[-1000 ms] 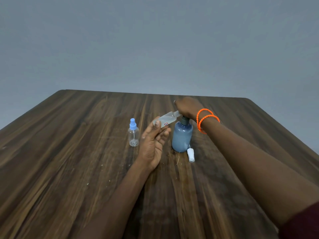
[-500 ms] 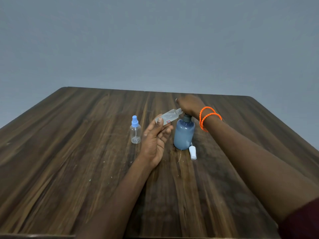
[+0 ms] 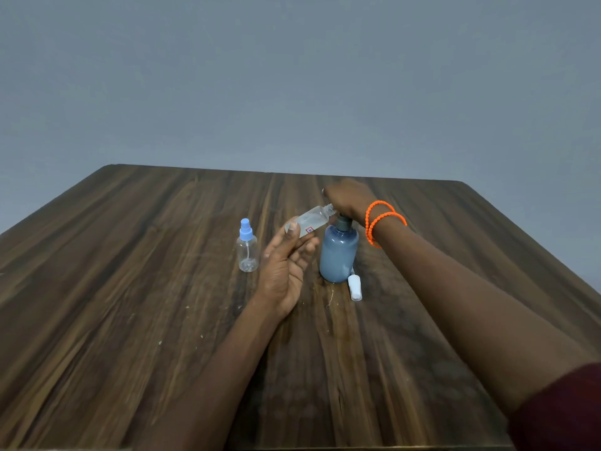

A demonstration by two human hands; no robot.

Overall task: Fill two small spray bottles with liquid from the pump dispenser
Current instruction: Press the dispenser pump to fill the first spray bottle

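Note:
A blue pump dispenser (image 3: 338,255) stands upright near the middle of the wooden table (image 3: 130,288). My right hand (image 3: 349,198) rests closed over its pump head, which it hides. My left hand (image 3: 286,265) holds a small clear uncapped spray bottle (image 3: 312,221) tilted, with its open neck up under the pump spout. A second small clear spray bottle (image 3: 247,249) with a light blue sprayer cap stands upright to the left, apart from both hands. A white sprayer cap (image 3: 354,288) lies on the table just right of the dispenser's base.
Two orange bead bracelets (image 3: 380,219) circle my right wrist. A grey wall (image 3: 292,76) rises behind the table's far edge. A thin thread-like scrap (image 3: 330,299) lies in front of the dispenser.
The hands, dispenser and tilted bottle keep the same arrangement. Only the camera view has shifted slightly.

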